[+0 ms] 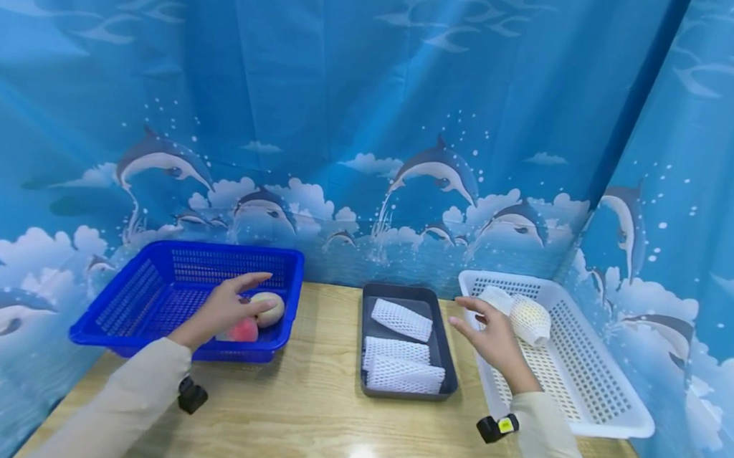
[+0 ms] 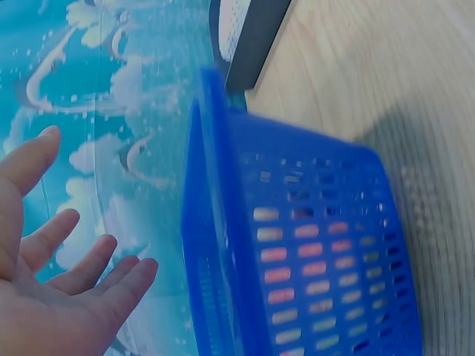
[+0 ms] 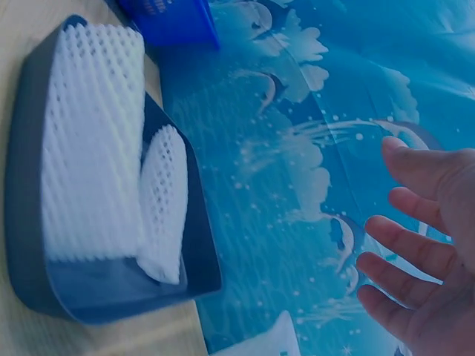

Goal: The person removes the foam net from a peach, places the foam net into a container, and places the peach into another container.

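My left hand (image 1: 226, 311) hovers over the blue basket (image 1: 131, 343), its fingers spread and holding nothing. Below it lie a pale round fruit (image 1: 272, 311) and a pinkish-red peach (image 1: 244, 330), both partly hidden by the hand. On the right, my right hand (image 1: 490, 339) hangs with parted fingers above the near left rim of the white basket (image 1: 613, 392), also holding nothing. A fruit in a white foam net (image 1: 531, 318) sits in that basket, beside another white netted piece (image 1: 496, 298). Several white foam net sleeves (image 1: 401, 319) lie in the dark grey tray (image 1: 406, 395).
The wooden table (image 1: 300, 418) carries the two baskets with the tray between them. A blue curtain (image 1: 363, 114) printed with dolphins hangs close behind and along the sides. Dark wrist cameras are strapped on both wrists.
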Action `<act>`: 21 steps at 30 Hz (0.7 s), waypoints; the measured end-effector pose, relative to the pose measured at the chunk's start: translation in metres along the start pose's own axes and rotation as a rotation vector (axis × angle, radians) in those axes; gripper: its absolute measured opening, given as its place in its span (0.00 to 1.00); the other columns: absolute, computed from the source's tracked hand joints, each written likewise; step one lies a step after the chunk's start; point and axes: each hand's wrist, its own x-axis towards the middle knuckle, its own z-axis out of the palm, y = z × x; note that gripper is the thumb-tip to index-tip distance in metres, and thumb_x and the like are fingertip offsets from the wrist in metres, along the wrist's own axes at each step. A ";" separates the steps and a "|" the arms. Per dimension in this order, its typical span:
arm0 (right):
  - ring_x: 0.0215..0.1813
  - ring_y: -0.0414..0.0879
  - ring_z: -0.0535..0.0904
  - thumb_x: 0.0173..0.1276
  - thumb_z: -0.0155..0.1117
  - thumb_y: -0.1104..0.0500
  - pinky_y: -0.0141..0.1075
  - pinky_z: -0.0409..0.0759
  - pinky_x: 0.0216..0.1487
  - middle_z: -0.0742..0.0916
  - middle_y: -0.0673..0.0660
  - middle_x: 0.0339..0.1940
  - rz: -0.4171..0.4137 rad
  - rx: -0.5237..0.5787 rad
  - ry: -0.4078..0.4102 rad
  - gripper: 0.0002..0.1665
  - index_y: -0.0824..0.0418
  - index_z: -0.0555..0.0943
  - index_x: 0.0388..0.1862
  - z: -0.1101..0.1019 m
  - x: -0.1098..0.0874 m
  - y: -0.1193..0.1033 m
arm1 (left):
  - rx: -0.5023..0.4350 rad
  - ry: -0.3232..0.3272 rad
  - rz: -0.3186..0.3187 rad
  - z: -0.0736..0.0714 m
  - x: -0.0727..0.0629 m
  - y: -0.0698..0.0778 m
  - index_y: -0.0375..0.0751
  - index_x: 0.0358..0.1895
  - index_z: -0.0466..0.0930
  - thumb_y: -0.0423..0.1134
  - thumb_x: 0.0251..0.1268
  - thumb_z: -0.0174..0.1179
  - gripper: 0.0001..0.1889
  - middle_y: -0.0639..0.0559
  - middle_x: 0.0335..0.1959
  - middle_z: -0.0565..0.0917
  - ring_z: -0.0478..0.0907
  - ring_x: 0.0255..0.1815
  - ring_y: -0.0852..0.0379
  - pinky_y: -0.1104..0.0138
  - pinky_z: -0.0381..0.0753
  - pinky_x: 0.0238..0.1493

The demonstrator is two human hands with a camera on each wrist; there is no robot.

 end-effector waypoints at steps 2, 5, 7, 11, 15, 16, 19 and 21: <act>0.59 0.62 0.75 0.65 0.67 0.56 0.57 0.74 0.60 0.81 0.67 0.57 0.017 -0.005 -0.005 0.26 0.67 0.77 0.58 -0.006 0.003 0.002 | -0.010 0.002 0.010 0.005 -0.001 0.002 0.38 0.70 0.64 0.50 0.62 0.64 0.36 0.33 0.68 0.66 0.64 0.68 0.36 0.45 0.68 0.65; 0.61 0.63 0.73 0.66 0.66 0.55 0.57 0.73 0.61 0.79 0.67 0.59 0.040 -0.019 -0.010 0.26 0.67 0.76 0.60 -0.014 0.007 0.005 | -0.032 -0.012 0.028 0.013 -0.003 0.005 0.39 0.69 0.65 0.48 0.62 0.65 0.35 0.35 0.69 0.66 0.62 0.69 0.36 0.44 0.67 0.66; 0.62 0.64 0.72 0.67 0.64 0.54 0.58 0.72 0.62 0.78 0.68 0.61 0.064 -0.032 -0.017 0.27 0.67 0.74 0.61 -0.020 0.011 0.009 | -0.055 -0.027 0.039 0.018 -0.006 0.008 0.39 0.69 0.65 0.49 0.61 0.65 0.36 0.36 0.70 0.65 0.61 0.70 0.37 0.44 0.66 0.67; 0.64 0.65 0.69 0.69 0.62 0.51 0.59 0.70 0.63 0.76 0.68 0.63 0.098 -0.055 -0.006 0.29 0.66 0.73 0.62 -0.030 0.017 0.017 | -0.089 -0.051 0.067 0.028 -0.011 0.013 0.38 0.69 0.65 0.49 0.60 0.66 0.36 0.35 0.70 0.63 0.58 0.71 0.36 0.46 0.69 0.65; 0.64 0.66 0.68 0.69 0.61 0.48 0.62 0.69 0.62 0.75 0.69 0.63 0.133 -0.042 0.053 0.30 0.64 0.73 0.62 -0.037 0.019 0.029 | -0.120 -0.069 0.104 0.038 -0.016 0.016 0.36 0.68 0.66 0.43 0.60 0.67 0.34 0.32 0.69 0.64 0.62 0.68 0.32 0.47 0.74 0.60; 0.65 0.66 0.67 0.69 0.61 0.46 0.63 0.69 0.62 0.74 0.69 0.64 0.144 -0.034 0.067 0.31 0.64 0.73 0.63 -0.038 0.020 0.032 | -0.114 -0.071 0.110 0.041 -0.016 0.016 0.37 0.68 0.66 0.43 0.60 0.67 0.34 0.32 0.68 0.64 0.63 0.67 0.31 0.47 0.74 0.59; 0.67 0.67 0.64 0.68 0.59 0.41 0.63 0.67 0.63 0.72 0.69 0.66 0.197 0.002 0.099 0.35 0.64 0.73 0.63 -0.042 0.022 0.042 | -0.084 -0.070 0.155 0.047 -0.019 0.016 0.36 0.68 0.66 0.42 0.60 0.67 0.34 0.32 0.67 0.67 0.65 0.65 0.30 0.45 0.72 0.60; 0.68 0.67 0.62 0.67 0.58 0.38 0.62 0.66 0.64 0.70 0.69 0.68 0.246 0.015 0.098 0.38 0.63 0.71 0.65 -0.044 0.023 0.048 | -0.068 -0.069 0.172 0.050 -0.020 0.017 0.36 0.68 0.66 0.43 0.60 0.67 0.34 0.33 0.67 0.68 0.65 0.65 0.30 0.43 0.70 0.62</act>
